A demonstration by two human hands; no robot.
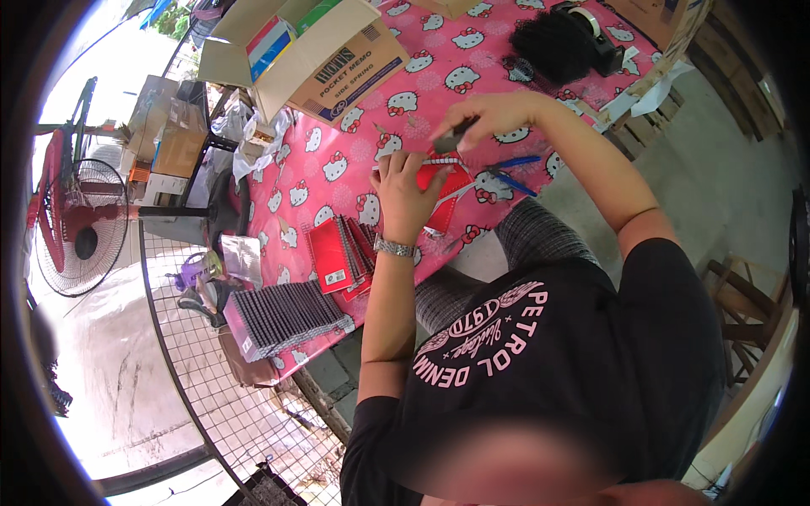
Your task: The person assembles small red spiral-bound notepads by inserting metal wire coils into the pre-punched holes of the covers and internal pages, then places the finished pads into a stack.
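Note:
My left hand (402, 190) presses a red spiral notebook (443, 177) against the table, fingers along its bound edge and thumb on the cover. Above that edge, my right hand (489, 118) grips a small dark tool (456, 135); its exact kind is hard to make out. A pair of blue-handled pliers (510, 174) lies spread just right of the notebook. Left of my left forearm, several red notebooks (329, 251) lean in an overlapping pile. Nearer the table's left corner sits a thick stack of spiral-bound notebooks (287, 316).
A pink patterned cloth (333, 169) covers the table. At the back stands an open cardboard box (337, 72) with packets inside. A heap of black coils (548, 46) and a tape dispenser (595, 38) lie far right. A fan (84, 228) stands left, beyond wire mesh (211, 371).

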